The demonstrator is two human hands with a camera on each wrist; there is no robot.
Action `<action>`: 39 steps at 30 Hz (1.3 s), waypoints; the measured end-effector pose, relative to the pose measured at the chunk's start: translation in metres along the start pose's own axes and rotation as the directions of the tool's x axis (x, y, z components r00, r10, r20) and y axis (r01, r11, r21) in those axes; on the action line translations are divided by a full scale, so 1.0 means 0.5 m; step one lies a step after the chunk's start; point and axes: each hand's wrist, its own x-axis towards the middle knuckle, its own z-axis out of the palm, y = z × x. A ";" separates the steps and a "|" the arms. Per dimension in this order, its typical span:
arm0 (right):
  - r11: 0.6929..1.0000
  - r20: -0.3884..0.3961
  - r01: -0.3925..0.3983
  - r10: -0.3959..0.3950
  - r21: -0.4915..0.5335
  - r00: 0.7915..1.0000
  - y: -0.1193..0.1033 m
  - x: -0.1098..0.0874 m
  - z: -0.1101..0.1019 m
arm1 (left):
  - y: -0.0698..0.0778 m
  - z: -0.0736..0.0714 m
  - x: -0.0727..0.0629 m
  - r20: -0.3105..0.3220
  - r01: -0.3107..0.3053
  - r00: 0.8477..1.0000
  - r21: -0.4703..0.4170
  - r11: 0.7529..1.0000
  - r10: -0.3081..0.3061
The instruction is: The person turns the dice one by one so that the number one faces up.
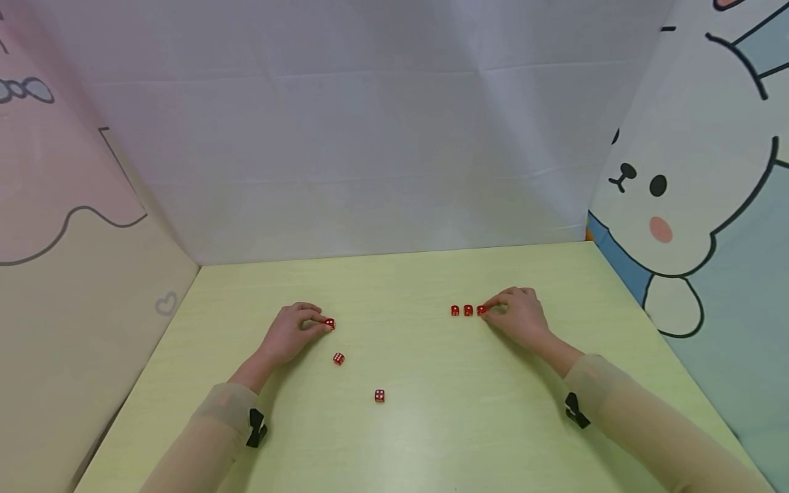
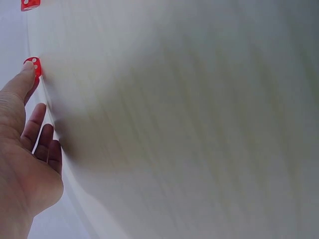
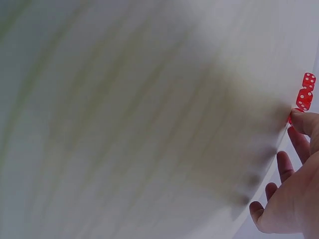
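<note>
At the left of the table, my left hand [image 1: 294,333] pinches a red die [image 1: 330,323] between thumb and fingertips. The left wrist view shows that die [image 2: 35,65] under the thumb tip. My right hand [image 1: 516,316] pinches another red die [image 1: 481,310] at the right end of a short row. Beside it in the row sit a middle die [image 1: 468,310] and a left die [image 1: 455,310], with small gaps between them. Nearer the front lie two loose red dice, one tilted die [image 1: 338,358] below the left hand and one front die [image 1: 379,396] near the middle.
The pale yellow table [image 1: 431,438] meets a white cloth backdrop [image 1: 370,150] at its far edge. A printed panel with a cartoon animal [image 1: 684,192] stands along the right side, and a pink and cream panel [image 1: 74,308] along the left.
</note>
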 end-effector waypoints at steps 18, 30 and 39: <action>1.000 -0.005 0.004 -0.004 -0.010 1.000 -0.007 -0.005 0.003 | -0.011 0.013 -0.004 -0.003 0.001 1.000 -0.021 1.000 -0.001; 1.000 0.008 -0.012 0.012 -0.020 1.000 0.005 -0.024 -0.010 | -0.020 0.024 0.002 -0.013 0.000 1.000 -0.019 1.000 0.000; 1.000 -0.021 -0.010 0.011 0.020 1.000 -0.009 -0.053 -0.035 | -0.018 0.021 -0.001 -0.011 -0.002 1.000 -0.025 1.000 0.002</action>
